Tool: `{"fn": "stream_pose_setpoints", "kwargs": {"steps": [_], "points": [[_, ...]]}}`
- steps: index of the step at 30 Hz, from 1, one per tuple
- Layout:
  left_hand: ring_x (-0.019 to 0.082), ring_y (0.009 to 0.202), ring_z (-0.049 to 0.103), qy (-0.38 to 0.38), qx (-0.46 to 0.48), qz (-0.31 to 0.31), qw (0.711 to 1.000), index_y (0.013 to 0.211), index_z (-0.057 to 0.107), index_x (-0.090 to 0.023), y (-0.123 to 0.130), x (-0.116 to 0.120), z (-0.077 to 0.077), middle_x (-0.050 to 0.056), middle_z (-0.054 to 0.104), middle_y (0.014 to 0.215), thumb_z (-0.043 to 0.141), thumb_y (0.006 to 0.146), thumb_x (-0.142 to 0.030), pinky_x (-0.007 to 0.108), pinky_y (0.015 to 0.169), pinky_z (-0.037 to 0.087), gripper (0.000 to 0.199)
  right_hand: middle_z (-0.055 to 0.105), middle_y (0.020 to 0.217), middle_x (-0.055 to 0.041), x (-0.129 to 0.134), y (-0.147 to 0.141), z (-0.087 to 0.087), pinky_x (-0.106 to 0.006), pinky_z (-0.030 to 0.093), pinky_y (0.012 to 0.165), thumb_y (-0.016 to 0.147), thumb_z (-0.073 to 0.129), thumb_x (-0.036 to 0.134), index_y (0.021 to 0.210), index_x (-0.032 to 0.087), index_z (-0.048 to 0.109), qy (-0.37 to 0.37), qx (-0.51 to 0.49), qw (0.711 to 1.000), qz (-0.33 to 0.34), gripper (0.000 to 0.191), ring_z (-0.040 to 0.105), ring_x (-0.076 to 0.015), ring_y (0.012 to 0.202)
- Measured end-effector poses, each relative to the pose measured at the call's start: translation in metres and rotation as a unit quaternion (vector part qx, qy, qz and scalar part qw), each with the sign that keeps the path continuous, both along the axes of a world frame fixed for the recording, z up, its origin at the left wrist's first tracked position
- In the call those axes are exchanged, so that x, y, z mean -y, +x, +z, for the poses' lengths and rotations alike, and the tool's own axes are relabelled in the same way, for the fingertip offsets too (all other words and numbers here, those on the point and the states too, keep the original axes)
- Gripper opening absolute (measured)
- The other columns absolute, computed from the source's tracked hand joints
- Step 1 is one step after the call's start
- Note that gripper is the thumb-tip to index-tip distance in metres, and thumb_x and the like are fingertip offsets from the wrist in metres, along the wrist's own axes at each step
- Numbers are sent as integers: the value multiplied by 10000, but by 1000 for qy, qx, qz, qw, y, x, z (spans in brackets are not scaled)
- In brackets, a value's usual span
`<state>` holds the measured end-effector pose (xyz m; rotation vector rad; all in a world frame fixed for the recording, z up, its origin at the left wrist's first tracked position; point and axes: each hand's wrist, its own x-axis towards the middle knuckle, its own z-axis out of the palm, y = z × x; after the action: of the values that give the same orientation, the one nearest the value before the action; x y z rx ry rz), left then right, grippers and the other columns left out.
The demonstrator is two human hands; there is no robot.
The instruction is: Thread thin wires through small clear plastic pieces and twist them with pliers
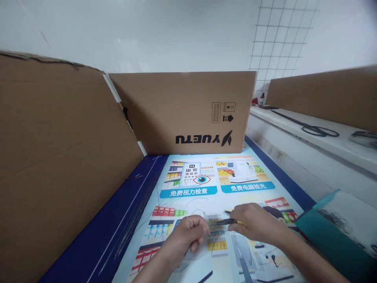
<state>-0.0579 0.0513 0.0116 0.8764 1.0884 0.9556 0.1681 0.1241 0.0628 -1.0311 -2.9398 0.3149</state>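
My left hand (193, 232) is closed in a pinch on a thin, pale wire-like strand (189, 222), which curves up in a loop above the fingers. My right hand (253, 222) is wrapped round a slim dark pointed tool (220, 222) with a yellow part by the fingers. The tool's tip points left and comes very close to my left fingertips; whether it touches the strand cannot be made out. A second short dark point (227, 212) sticks out above, beside the right knuckles. Both hands are over a printed sheet (188, 200).
A cardboard panel (165, 114) stands at the back, joined to another cardboard panel (64, 157) on the left. Black-handled scissors (315, 129) lie on a white ledge (294, 122) at right. A teal-edged box (338, 236) with dark strands sits near my right forearm.
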Motion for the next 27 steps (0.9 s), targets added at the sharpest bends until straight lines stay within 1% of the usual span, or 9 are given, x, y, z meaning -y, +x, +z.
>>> {"fn": "stream_pose_setpoints", "kwargs": {"steps": [5,7,9,12,14,17,20,23,27], "points": [[20,297,337,-12,18,-51,998,652,592,-128,-7,0,1,-37,524,449,661,693,-289,159,342,206,180,621,736,-3,-3,1,-1,-222,347,604,841,507,412,773,183,633,-102,-43,993,39,270,550,-141,682],[20,294,339,-19,31,-64,997,649,601,-123,-8,1,4,-35,525,439,677,679,-295,158,339,210,190,575,674,16,-5,1,-5,-206,343,586,836,518,416,748,169,633,-162,-69,983,56,287,513,-114,630],[23,292,342,-25,44,-78,996,651,616,-117,-9,2,6,-32,525,429,692,664,-305,158,336,211,202,503,612,35,-7,2,-11,-186,322,534,826,525,442,745,155,637,-238,-93,964,66,318,455,-90,573],[29,296,353,-20,63,-97,993,642,634,-114,-10,5,7,-28,522,411,712,644,-316,162,338,224,217,419,573,49,-7,1,-20,-167,277,468,784,561,495,769,133,648,-347,-129,927,62,372,378,-69,533],[31,299,357,-14,71,-108,992,636,646,-111,-11,7,7,-21,525,406,727,630,-340,164,340,225,243,426,568,48,-4,0,-25,-162,276,454,756,592,505,763,114,653,-404,-148,901,54,396,371,-62,525],[31,302,355,-15,78,-124,989,646,671,-104,-11,9,7,-9,540,419,747,605,-379,173,344,221,288,483,555,37,2,-5,-30,-153,301,434,724,637,490,771,95,668,-483,-155,861,35,399,399,-52,492],[33,306,354,-10,95,-138,986,629,679,-105,-11,12,7,-2,546,430,761,584,-398,186,345,215,307,521,530,37,7,-10,-34,-137,332,408,702,668,466,812,95,685,-565,-149,811,18,387,423,-38,435],[47,317,386,-2,91,-161,983,614,683,-105,-9,14,8,8,557,441,765,578,-410,194,345,222,319,568,558,31,10,-14,-34,-118,374,413,691,687,441,822,101,692,-640,-131,757,20,365,460,-25,420],[54,331,413,-11,82,-174,981,626,691,-106,-3,18,8,15,574,461,772,567,-417,195,353,247,327,605,609,20,12,-17,-36,-110,427,441,672,704,440,843,107,689,-706,-95,702,31,374,513,-27,440]]}}
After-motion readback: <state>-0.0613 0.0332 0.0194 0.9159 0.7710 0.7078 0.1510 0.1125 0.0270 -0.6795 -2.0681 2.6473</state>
